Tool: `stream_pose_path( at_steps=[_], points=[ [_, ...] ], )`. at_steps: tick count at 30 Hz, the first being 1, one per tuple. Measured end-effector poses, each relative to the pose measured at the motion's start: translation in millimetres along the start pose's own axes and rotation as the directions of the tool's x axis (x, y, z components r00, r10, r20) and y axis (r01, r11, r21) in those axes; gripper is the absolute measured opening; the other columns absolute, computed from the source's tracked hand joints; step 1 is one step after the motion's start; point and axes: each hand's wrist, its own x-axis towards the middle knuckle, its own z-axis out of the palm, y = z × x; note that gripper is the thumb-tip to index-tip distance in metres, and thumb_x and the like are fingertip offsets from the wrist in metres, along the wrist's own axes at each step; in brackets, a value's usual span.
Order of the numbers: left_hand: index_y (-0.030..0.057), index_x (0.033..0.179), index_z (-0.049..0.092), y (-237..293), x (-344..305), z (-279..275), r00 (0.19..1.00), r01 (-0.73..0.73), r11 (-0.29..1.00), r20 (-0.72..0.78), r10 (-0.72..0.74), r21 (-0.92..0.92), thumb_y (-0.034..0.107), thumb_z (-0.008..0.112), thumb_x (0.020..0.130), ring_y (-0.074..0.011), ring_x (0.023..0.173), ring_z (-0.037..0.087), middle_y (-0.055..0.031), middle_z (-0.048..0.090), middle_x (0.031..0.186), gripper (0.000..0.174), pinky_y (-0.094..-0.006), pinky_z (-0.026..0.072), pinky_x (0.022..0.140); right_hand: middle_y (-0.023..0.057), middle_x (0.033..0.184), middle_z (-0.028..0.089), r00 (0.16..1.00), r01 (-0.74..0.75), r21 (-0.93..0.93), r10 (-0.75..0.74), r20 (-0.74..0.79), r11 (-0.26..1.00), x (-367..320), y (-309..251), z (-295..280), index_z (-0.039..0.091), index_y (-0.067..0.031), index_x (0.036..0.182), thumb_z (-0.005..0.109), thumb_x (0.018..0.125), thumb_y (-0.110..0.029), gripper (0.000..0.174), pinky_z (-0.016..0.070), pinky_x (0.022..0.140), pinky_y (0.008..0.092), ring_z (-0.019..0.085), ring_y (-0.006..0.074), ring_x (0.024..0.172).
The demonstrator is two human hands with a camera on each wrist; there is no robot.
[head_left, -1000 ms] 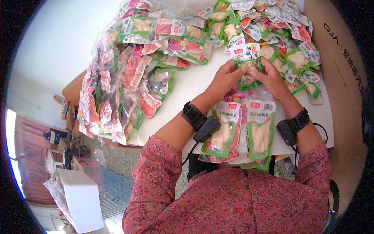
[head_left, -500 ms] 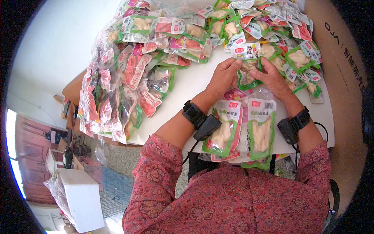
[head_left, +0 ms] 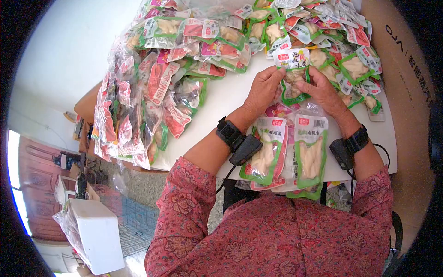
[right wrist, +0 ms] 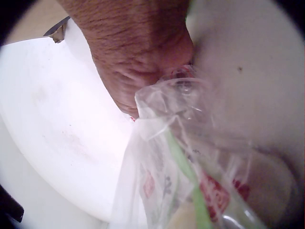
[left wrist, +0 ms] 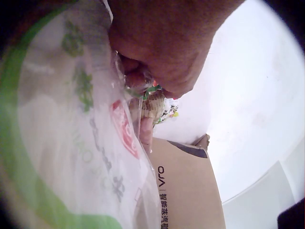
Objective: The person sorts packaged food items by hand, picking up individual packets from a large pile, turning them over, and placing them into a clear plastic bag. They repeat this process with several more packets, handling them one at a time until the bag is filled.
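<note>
In the head view, both hands hold a small snack pouch (head_left: 291,57) with a white printed top, a green border and a clear window over pale food. My left hand (head_left: 262,92) pinches its left edge near the label. On the opposite side, my right hand (head_left: 325,92) grips it with the thumb over the window. Nearer the body lie two larger green-edged pouches of pale meat, a left one (head_left: 260,159) and a right one (head_left: 310,159), on other packets. Clear plastic (right wrist: 162,102) partly hides the right fingers in the right wrist view.
A heap of red and green packets (head_left: 159,85) in clear plastic covers the table's left side. Another pile of pouches (head_left: 355,69) spreads at the back right, beside a tall brown carton (head_left: 406,92). White tabletop (head_left: 226,101) shows between them.
The left thumb has shifted from the front of the small pouch to its left edge. The right hand keeps its grip, and the pouch stays in nearly the same place.
</note>
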Motion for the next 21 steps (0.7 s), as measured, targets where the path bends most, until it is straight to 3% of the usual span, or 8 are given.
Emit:
stream_pose_path(
  at_steps=[8, 10, 11, 13, 14, 16, 21],
  points=[
    [0.008, 0.091, 0.057, -1.8, 2.5, -0.9, 1.0, 0.007, 0.998, -0.023, -0.006, 0.055, 0.026, 0.047, 0.087, -0.0019, 0.036, 0.031, 0.0075, 0.039, 0.049, 0.021, -0.0174, 0.022, 0.033, 0.0016, 0.092, 0.053, 1.0, -0.022, 0.022, 0.022, 0.006, 1.0, 0.5, 0.7, -0.1, 0.048, -0.0027, 0.103, 0.057, 0.08, -0.021, 0.031, 0.0413, 0.075, 0.0245, 0.049, 0.0085, 0.083],
    [0.005, 0.097, 0.055, -3.2, 4.4, -7.2, 0.997, 0.039, 0.996, 0.07, -0.045, 0.077, 0.02, 0.05, 0.086, -0.0035, 0.049, 0.046, 0.003, 0.051, 0.062, 0.019, -0.0177, 0.0359, 0.041, 0.0006, 0.092, 0.052, 1.0, -0.019, 0.026, 0.018, 0.011, 0.999, 0.9, 1.4, -0.4, 0.047, -0.003, 0.104, 0.056, 0.081, -0.021, 0.03, 0.0404, 0.075, 0.0234, 0.047, 0.0074, 0.083],
    [0.005, 0.097, 0.055, -6.1, 5.7, -5.7, 0.997, 0.04, 0.996, 0.07, -0.045, 0.077, 0.02, 0.05, 0.086, -0.0035, 0.049, 0.046, 0.003, 0.051, 0.062, 0.019, -0.0177, 0.0359, 0.041, 0.0005, 0.092, 0.052, 1.0, -0.019, 0.001, 0.019, 0.009, 1.0, 1.3, 2.9, -1.6, 0.047, -0.0029, 0.104, 0.056, 0.081, -0.021, 0.031, 0.0404, 0.075, 0.0233, 0.047, 0.0074, 0.083],
    [0.0018, 0.105, 0.051, -12.0, 8.7, 0.0, 0.991, -0.087, 0.993, 0.092, 0.094, -0.078, 0.012, 0.053, 0.084, -0.0083, 0.074, 0.055, -0.0038, 0.058, 0.088, 0.024, -0.0214, 0.046, 0.063, 0.0004, 0.092, 0.051, 1.0, -0.02, -0.025, 0.02, 0.007, 0.999, 1.3, 4.0, -2.2, 0.047, -0.0029, 0.105, 0.056, 0.081, -0.021, 0.031, 0.0404, 0.075, 0.0232, 0.047, 0.0073, 0.083],
    [0.0018, 0.105, 0.051, -13.3, 9.5, -1.9, 0.991, -0.087, 0.993, 0.092, 0.094, -0.078, 0.012, 0.053, 0.084, -0.0083, 0.074, 0.055, -0.0038, 0.058, 0.088, 0.024, -0.0214, 0.046, 0.063, 0.0013, 0.092, 0.053, 1.0, -0.016, -0.02, 0.016, -0.01, 1.0, 1.2, 4.0, -2.0, 0.048, -0.0027, 0.104, 0.057, 0.08, -0.022, 0.033, 0.0412, 0.075, 0.024, 0.048, 0.0084, 0.083],
    [0.0004, 0.111, 0.047, -11.2, 9.4, -4.6, 0.987, -0.038, 0.998, 0.159, 0.031, 0.045, 0.008, 0.055, 0.082, -0.013, 0.092, 0.053, -0.0075, 0.054, 0.107, 0.031, -0.0264, 0.0436, 0.081, 0.0022, 0.091, 0.054, 1.0, -0.011, -0.016, 0.011, -0.027, 1.0, 1.4, 4.8, -2.1, 0.049, -0.0024, 0.103, 0.058, 0.079, -0.024, 0.034, 0.0419, 0.074, 0.0249, 0.049, 0.0095, 0.082],
    [0.0011, 0.112, 0.046, -12.3, 9.8, -4.7, 0.979, -0.065, 0.998, 0.195, 0.063, 0.004, 0.006, 0.054, 0.08, -0.0126, 0.09, 0.053, -0.0065, 0.055, 0.104, 0.033, -0.0265, 0.0443, 0.079, 0.0019, 0.089, 0.054, 0.999, -0.019, -0.003, 0.018, -0.042, 1.0, 1.7, 5.2, -1.6, 0.049, -0.0025, 0.102, 0.058, 0.079, -0.024, 0.033, 0.0422, 0.072, 0.0243, 0.049, 0.0088, 0.079]
  ],
)
